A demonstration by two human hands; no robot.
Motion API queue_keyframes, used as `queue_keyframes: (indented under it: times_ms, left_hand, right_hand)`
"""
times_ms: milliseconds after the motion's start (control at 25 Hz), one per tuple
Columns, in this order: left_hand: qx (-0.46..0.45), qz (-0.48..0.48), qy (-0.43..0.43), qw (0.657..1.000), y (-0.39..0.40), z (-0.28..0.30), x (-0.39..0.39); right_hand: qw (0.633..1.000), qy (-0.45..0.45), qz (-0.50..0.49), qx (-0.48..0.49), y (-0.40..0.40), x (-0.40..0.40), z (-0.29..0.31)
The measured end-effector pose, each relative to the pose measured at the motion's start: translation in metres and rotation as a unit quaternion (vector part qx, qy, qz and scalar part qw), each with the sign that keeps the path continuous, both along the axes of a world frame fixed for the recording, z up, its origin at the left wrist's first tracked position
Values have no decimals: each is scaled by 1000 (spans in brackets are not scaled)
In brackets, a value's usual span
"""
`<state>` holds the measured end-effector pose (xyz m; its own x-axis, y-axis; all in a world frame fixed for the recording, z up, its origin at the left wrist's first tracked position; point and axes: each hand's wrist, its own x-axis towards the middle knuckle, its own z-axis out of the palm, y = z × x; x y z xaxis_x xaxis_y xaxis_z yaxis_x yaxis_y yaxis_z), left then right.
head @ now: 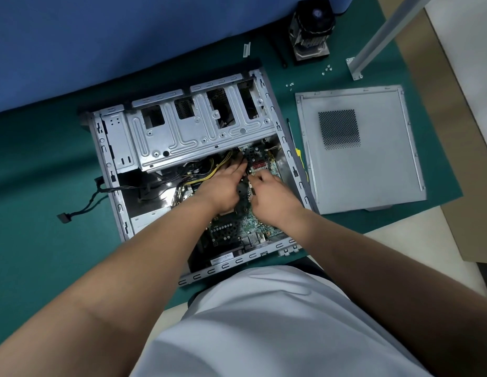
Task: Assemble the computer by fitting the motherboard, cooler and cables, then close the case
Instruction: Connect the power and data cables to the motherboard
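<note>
The open grey computer case [109, 170] lies on its side on the green mat. Inside it sits the green motherboard [236, 227], partly hidden by my arms. My left hand [223, 183] rests flat over the board's far part, fingers stretched toward the yellow and black cables [198, 175]. My right hand [272, 194] is beside it with fingers curled over the board; what they pinch is hidden. The cooler [311, 31] with its black fan stands apart at the mat's far edge. The grey side panel [373, 170] lies flat to the right of the case.
Small screws [327, 69] lie scattered near the cooler. A black cable with a connector [65, 216] hangs out of the case's left side. A metal post [383, 36] rises at the far right. A blue wall backs the mat. A yellow-handled tool [299, 156] lies between case and panel.
</note>
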<state>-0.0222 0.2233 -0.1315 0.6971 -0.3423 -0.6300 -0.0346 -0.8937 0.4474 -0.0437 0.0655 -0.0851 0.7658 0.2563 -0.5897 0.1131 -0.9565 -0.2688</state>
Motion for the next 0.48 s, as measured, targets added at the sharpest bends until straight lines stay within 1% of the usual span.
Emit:
queue_keyframes:
  times_ms: [80, 240, 280, 480]
  left_hand:
    - [11, -6, -6, 1000, -2, 0, 0]
    - [57, -43, -103, 992, -1, -3, -7]
    - [65, -49, -115, 990, -1, -3, -7]
    - [73, -56, -131, 987, 0, -2, -3]
  right_hand:
    - [1000, 1, 10, -7, -1, -1, -1]
    - [997, -3, 63, -45, 0, -3, -2]
    - [996, -10, 73, -55, 0, -3, -2]
    - [988, -19, 117, -96, 0, -7, -1]
